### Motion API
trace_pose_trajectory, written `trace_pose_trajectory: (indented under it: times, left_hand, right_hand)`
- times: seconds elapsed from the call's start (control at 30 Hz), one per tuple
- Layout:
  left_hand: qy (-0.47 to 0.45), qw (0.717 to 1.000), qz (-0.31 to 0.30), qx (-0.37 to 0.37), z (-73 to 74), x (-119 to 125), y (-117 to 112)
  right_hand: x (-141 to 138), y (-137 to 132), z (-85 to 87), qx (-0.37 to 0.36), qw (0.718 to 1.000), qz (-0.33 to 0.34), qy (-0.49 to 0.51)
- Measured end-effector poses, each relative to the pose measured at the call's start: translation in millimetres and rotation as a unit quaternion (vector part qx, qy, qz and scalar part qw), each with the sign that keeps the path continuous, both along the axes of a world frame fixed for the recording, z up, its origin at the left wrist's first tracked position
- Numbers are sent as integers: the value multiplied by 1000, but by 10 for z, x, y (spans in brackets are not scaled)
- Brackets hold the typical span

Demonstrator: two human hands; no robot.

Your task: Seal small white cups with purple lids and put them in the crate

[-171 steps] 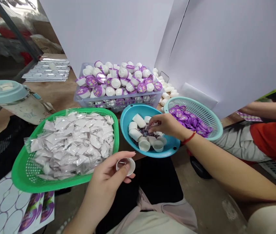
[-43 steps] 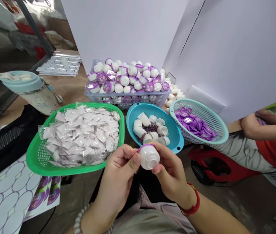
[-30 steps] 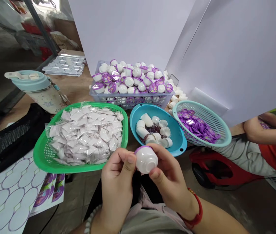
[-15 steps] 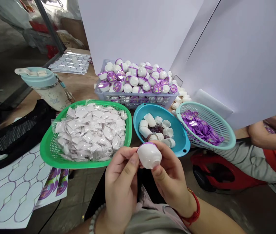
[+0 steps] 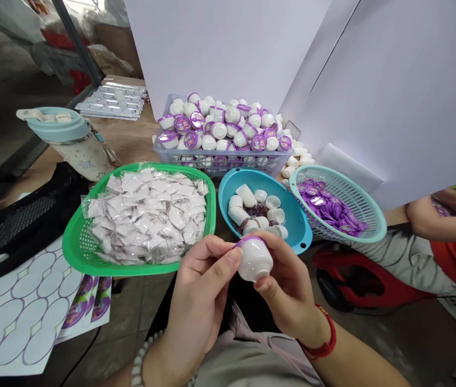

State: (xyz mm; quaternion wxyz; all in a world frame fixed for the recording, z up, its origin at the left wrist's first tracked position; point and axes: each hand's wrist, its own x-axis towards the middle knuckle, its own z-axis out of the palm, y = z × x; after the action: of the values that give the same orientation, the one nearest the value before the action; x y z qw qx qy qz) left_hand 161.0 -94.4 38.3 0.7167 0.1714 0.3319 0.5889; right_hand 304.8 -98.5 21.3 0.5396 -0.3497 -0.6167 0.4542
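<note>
Between both hands is a small white plastic cup with a purple lid point(image 5: 255, 261), tilted so its narrow base points down toward me. My left hand point(image 5: 207, 285) pinches it at the purple rim with thumb and forefinger. Around its right side and base curl the fingers and thumb of my right hand point(image 5: 288, 285), which has a red band at the wrist. Just beyond the hands, a blue basin point(image 5: 300, 223) holds white cups and some dark reddish pieces. The light-green basket point(image 5: 367, 207) to its right contains purple round lids point(image 5: 328, 207).
A green basket point(image 5: 75, 258) of small white packets point(image 5: 151, 215) stands at left. Behind is a clear bin point(image 5: 219, 160) heaped with lidded cups. A tumbler point(image 5: 74, 142), a black mesh bag point(image 5: 22, 220) and printed sheets point(image 5: 22, 312) lie left. Another person's arm point(image 5: 433, 217) shows at right.
The cup and both hands have shifted slightly right. The left thumb has moved up onto the purple rim. The whole view has shifted a little.
</note>
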Motion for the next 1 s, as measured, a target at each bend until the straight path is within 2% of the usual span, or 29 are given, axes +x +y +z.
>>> trace_pose_trajectory:
  times: [0.13,0.27,0.33,0.63,0.8,0.9,1.0]
  left_hand:
    - [65,997,15,48,-47,-1,-36]
    - [73,996,-13,44,-75,-28,-39]
    - [72,996,-19,43,-77,-39,-39]
    - [159,984,-10,80,-133,-65,-111]
    - [206,972,5,111,-53,-87,-130]
    - [273,952,-17,138,28,-145,-94]
    - [386,899,-24,208,68,-224,-36]
  right_hand:
    - [10,-5,1,9,1000,-8,-5]
    - [38,-32,-18,87,995,-26,-27]
    - [48,-44,-25,102,994,-32,-37]
    - [44,-55,46,61,998,-25,-15]
    - [115,-31,144,44,999,22,-3]
    - [212,22,175,75,994,55,-60]
    - [306,63,173,113,980,111,-117]
